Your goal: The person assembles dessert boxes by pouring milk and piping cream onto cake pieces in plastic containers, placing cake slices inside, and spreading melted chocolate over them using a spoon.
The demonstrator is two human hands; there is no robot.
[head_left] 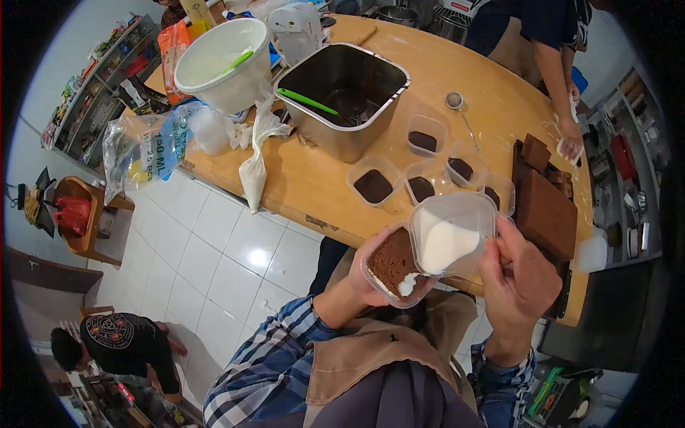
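Observation:
My left hand (354,279) is wrapped round a clear plastic cup holding brown cake (389,260), with a white dab (407,284) at its lower right. Tilted over that cup is a second clear container (474,214) with white powder or cream (448,245) inside; my right hand (519,267) grips its right edge. The two containers overlap, and whether they touch is unclear. Several clear cups with dark brown bottoms, one at the front left (374,185), stand on the table just beyond my hands.
On the wooden table (428,71) stand a deep metal pan (342,135) with a green spatula, a white bowl (222,68), a piping bag (254,171), a small sieve (454,100) and brown cake blocks (546,212). A co-worker's hand (571,139) is at the far right edge.

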